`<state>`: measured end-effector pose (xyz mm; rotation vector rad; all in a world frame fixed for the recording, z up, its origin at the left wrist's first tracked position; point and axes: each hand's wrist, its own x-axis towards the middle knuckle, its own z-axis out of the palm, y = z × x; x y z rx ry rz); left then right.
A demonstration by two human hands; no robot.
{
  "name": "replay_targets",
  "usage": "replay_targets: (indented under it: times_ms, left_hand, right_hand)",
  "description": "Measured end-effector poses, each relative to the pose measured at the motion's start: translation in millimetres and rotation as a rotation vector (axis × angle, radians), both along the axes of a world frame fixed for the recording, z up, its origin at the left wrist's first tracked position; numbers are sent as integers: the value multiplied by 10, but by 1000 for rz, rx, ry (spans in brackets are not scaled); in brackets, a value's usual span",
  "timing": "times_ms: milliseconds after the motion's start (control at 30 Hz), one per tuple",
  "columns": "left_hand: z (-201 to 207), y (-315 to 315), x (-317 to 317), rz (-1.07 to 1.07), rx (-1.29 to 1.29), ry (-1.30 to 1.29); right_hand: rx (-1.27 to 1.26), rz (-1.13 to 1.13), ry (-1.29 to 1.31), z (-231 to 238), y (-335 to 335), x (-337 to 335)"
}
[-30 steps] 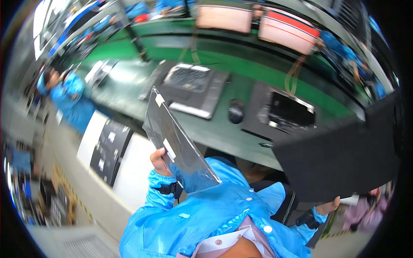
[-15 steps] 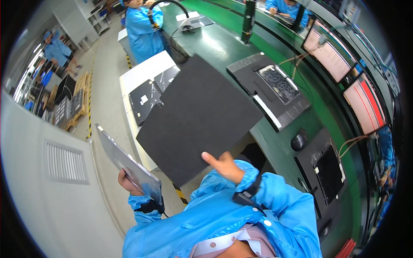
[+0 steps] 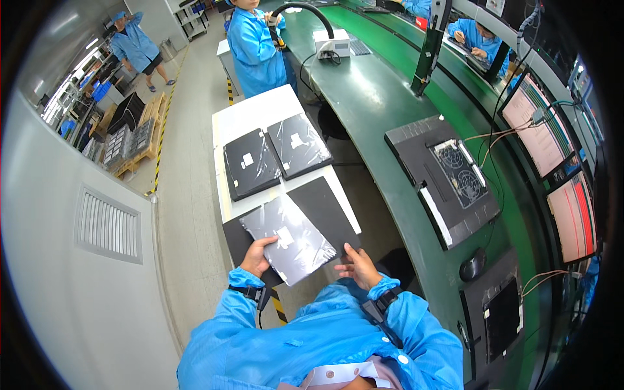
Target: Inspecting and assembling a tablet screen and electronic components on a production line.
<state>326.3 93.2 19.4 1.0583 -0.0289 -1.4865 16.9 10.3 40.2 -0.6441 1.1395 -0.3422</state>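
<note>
The left hand point(image 3: 257, 258) is gripping the film-wrapped panel point(image 3: 300, 250) by its left side, thumb lying on top, and the panel is hovering or resting over the black sheet point(image 3: 323, 198) at the near end of the white counter point(image 3: 250, 107). The right hand point(image 3: 361, 268) is keeping its fingers apart and half curled at the sheet's near right corner; I cannot tell whether they are pinching it. Working well here is probably a matter of supporting the panel evenly, keeping it flat, and steadying the sheet (it seems to be reaching past the counter's near edge) so that neither is tipping. The thumb should be pressing lightly, as the film is looking loose and slippery. Toward the far edge, two dark wrapped panels point(image 3: 252, 166) point(image 3: 299, 143) are lying side by side. Glare is washing out the held panel's surface, its underside and the left fingertips are hiding from view, and the sheet is covering the counter's near edge.
</note>
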Motion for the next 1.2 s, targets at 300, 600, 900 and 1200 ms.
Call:
replay_targets:
  times_ms: [300, 600, 900, 1200]
  left_hand:
    - [118, -901, -141, -270, -6, -48]
    - [290, -1413, -168, -438, 13, -147]
    - [-96, -1378, -311, -270, -16, -214]
    - [122, -1285, -906, 119, -102, -734]
  right_hand:
    - [-109, -240, -261, -445, -153, -3]
    - [38, -81, -353, -337, -508, -162]
    - [204, -48, -437, -642, -477, -125]
    - [-590, -78, 135, -325, -505, -114]
